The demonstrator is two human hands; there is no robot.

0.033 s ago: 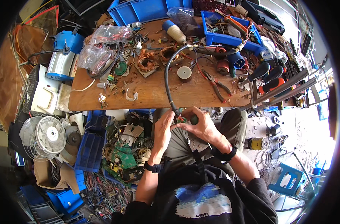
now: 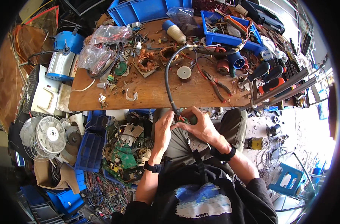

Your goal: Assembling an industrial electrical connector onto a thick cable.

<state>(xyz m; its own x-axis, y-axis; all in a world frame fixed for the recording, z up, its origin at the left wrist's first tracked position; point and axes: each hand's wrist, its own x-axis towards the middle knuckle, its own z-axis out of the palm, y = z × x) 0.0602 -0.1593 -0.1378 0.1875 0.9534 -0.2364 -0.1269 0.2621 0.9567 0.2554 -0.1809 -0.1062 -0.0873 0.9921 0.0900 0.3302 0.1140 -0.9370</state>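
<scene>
Head view shows, just off the near edge of the wooden table (image 2: 151, 98), the left hand (image 2: 164, 128) clamped on the black cable (image 2: 166, 82) and the right hand (image 2: 200, 126) curled, its hold unclear; the table-spanning cable might spring loose if the left grip slackens.

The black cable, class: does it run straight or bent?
Bent: the black cable curves over the wooden bench and down to the left hand.
</scene>
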